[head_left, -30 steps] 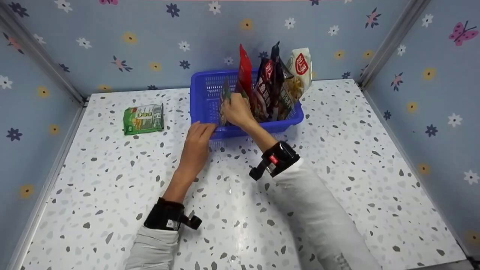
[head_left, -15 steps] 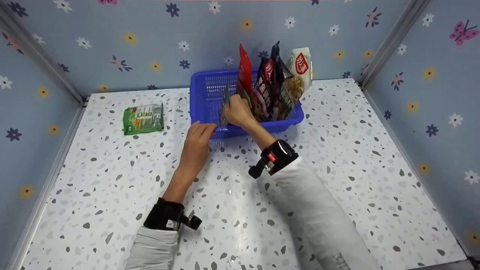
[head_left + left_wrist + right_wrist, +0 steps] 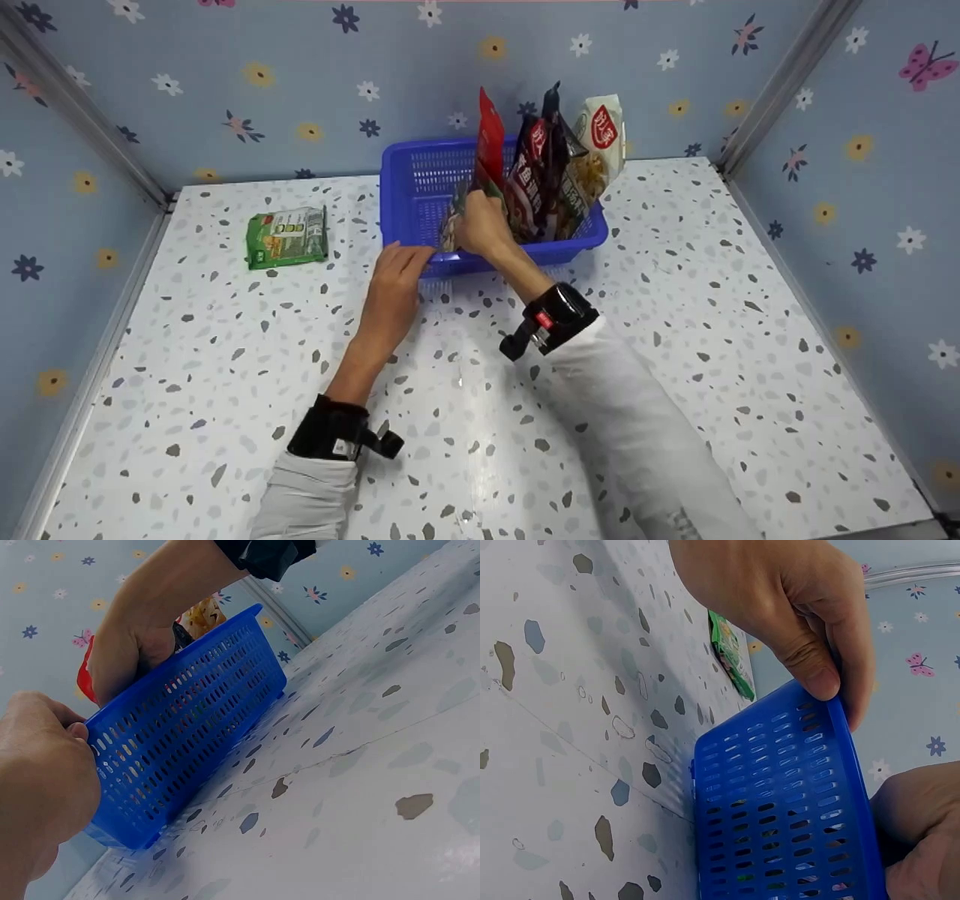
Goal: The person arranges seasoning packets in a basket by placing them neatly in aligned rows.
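Observation:
A blue perforated plastic basket [image 3: 401, 202] stands near the back wall with several upright food packets in it. My left hand [image 3: 394, 281] grips its front rim near the left corner; in the right wrist view the thumb lies outside and the fingers go over the rim. Inside the basket my right hand [image 3: 484, 225], fingers curled, holds a greenish flat packet [image 3: 451, 229] standing left of a red-topped packet [image 3: 490, 139]. The right fingertips are hidden among the packets. Farther right in the basket are dark packets [image 3: 527, 180] and a white-topped packet [image 3: 602, 135].
A green packet [image 3: 289, 238] lies flat on the speckled white table [image 3: 465, 420], left of the basket. A flowered blue panel [image 3: 300, 90] rises behind, and side panels enclose both sides.
My right hand has shifted slightly to the right inside the basket, and the greenish packet has tilted toward the red one. The left hand and the basket stay in place.

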Demonstrator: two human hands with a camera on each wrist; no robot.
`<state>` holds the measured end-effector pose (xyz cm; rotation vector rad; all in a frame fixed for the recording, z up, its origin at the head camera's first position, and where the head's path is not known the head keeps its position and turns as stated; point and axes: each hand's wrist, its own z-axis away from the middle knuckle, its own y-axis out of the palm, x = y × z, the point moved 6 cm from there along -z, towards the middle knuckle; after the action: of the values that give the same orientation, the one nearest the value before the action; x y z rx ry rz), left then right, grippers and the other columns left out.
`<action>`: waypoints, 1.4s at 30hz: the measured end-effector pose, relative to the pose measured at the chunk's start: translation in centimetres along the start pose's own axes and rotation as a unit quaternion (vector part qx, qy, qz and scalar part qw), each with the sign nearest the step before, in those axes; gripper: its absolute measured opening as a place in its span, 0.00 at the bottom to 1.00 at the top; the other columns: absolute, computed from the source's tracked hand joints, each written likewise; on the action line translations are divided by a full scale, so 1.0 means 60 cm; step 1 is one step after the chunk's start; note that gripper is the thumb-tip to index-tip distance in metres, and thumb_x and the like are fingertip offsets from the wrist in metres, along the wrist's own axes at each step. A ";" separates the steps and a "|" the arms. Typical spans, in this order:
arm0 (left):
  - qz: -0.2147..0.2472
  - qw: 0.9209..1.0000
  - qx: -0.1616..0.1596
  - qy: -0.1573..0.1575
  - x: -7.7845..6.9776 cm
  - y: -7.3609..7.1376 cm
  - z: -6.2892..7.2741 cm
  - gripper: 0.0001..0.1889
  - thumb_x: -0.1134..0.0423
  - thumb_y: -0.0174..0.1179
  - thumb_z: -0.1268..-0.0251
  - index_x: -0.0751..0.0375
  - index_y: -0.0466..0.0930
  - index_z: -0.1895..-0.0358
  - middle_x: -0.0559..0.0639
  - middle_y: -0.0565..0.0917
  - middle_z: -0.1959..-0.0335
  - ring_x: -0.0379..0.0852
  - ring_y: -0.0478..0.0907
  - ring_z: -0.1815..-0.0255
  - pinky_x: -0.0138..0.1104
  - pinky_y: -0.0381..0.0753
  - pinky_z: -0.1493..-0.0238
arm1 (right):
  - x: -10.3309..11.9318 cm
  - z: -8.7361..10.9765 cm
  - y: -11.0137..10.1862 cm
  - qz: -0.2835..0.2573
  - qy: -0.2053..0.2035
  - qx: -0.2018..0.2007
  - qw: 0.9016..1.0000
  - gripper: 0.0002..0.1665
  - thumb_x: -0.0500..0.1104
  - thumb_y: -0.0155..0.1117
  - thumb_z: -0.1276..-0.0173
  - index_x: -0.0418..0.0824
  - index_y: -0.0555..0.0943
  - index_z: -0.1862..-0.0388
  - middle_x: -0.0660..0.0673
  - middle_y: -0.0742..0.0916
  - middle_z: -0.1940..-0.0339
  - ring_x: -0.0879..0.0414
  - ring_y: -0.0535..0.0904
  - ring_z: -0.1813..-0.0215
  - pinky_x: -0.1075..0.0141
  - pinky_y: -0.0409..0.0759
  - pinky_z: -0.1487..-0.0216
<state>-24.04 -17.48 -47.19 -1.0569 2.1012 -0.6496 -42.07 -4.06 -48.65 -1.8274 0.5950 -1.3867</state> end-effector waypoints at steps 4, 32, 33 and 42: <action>-0.001 1.000 0.003 -0.001 0.000 0.001 0.000 0.23 0.86 0.61 0.29 0.68 0.87 0.36 0.62 0.92 0.43 0.61 0.88 0.37 0.54 0.76 0.15 | 0.030 0.030 -0.036 -0.013 0.008 0.006 1.000 0.10 0.37 0.64 0.23 0.41 0.85 0.68 0.48 0.85 0.75 0.52 0.82 0.69 0.58 0.82 0.63; -0.008 1.000 0.004 0.000 -0.002 -0.001 -0.002 0.24 0.88 0.59 0.29 0.69 0.87 0.36 0.63 0.92 0.43 0.62 0.87 0.37 0.53 0.76 0.14 | 0.075 0.172 -0.158 -0.081 -0.153 -0.077 0.982 0.23 0.47 0.68 0.14 0.27 0.86 0.38 0.33 0.97 0.54 0.44 0.96 0.58 0.52 0.96 0.54; -0.008 1.000 0.006 -0.001 -0.001 0.000 -0.002 0.25 0.89 0.59 0.31 0.69 0.87 0.36 0.63 0.92 0.43 0.62 0.87 0.36 0.53 0.75 0.14 | 0.073 0.178 -0.160 -0.089 -0.172 -0.079 0.978 0.22 0.46 0.68 0.14 0.27 0.86 0.38 0.33 0.97 0.51 0.42 0.97 0.54 0.50 0.97 0.49; -0.001 1.000 0.009 -0.005 -0.002 0.001 -0.002 0.27 0.91 0.59 0.36 0.70 0.87 0.36 0.64 0.91 0.42 0.64 0.87 0.37 0.55 0.75 0.14 | 0.041 0.230 -0.165 -0.009 -0.290 -0.046 0.956 0.28 0.48 0.68 0.14 0.28 0.83 0.29 0.31 0.90 0.34 0.37 0.88 0.32 0.45 0.88 0.28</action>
<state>-24.11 -17.31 -47.13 -1.0500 2.0825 -0.6615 -28.94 4.07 -41.13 -2.1853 0.3354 -0.7705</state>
